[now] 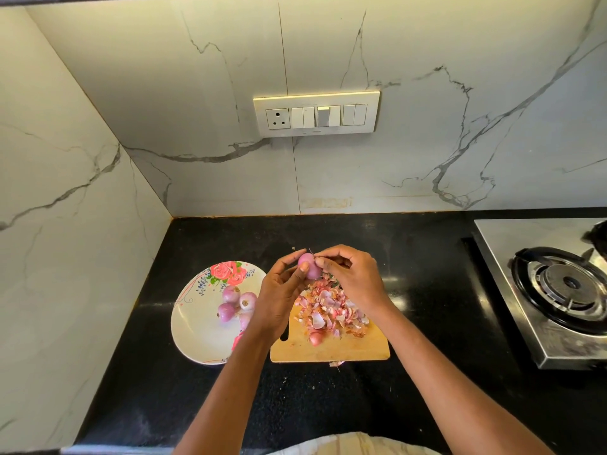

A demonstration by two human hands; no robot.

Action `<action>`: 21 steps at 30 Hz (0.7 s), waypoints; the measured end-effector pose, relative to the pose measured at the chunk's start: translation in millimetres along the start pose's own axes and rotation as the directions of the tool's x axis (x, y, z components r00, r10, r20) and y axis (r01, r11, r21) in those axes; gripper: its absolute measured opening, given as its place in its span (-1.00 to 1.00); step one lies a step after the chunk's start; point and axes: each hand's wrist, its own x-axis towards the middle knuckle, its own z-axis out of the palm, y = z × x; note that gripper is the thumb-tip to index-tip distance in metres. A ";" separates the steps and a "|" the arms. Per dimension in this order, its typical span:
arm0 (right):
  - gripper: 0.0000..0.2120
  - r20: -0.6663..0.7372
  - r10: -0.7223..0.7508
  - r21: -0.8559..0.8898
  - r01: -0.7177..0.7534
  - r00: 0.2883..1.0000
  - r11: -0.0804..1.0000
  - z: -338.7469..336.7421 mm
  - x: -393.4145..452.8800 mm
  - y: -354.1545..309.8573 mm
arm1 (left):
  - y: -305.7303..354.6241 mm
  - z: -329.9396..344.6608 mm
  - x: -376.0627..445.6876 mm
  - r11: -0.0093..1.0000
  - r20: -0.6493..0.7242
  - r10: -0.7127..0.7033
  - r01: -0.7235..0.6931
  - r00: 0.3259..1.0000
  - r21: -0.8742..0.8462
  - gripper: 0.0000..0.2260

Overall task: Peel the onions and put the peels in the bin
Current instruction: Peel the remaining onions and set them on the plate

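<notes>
A small pink onion is held above the far end of a wooden cutting board. My left hand grips it from the left with thumb and fingers. My right hand pinches at its top right side with curled fingertips. A heap of pink and orange peels covers the board, with one small onion lying at its near edge. Several peeled onions sit on a white floral plate left of the board. No bin is in view.
The black countertop meets marble walls at the back and left. A steel gas stove stands at the right. A switch panel is on the back wall. A stray peel lies just before the board.
</notes>
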 end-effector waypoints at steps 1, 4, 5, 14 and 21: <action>-0.88 -0.026 -0.036 -0.046 0.035 0.999 0.998 3.1 -1.0 -0.7 | -1.0 1.4 -1.1 1.000 -0.002 -0.002 0.002 1.000 -0.015 -0.59; -0.88 -0.101 -0.061 -0.108 0.050 0.993 0.993 12.1 -3.2 -1.7 | -1.5 4.9 -2.6 0.999 -0.004 -0.004 0.004 1.000 -0.046 -0.56; -0.87 -0.115 -0.035 -0.095 0.024 0.993 0.995 12.0 -3.8 -2.1 | -1.4 6.7 -2.5 0.998 0.005 -0.006 0.007 1.000 -0.055 -0.56; -0.86 -0.110 0.327 0.422 -0.254 0.939 0.870 14.1 -6.1 -9.2 | -0.8 10.6 -0.6 1.000 0.002 0.007 -0.007 1.000 -0.013 -0.53; -0.62 0.098 0.132 0.110 -0.143 0.986 0.984 6.0 -8.6 -2.0 | -0.2 2.6 4.8 1.000 -0.045 0.015 -0.015 0.999 0.019 -0.60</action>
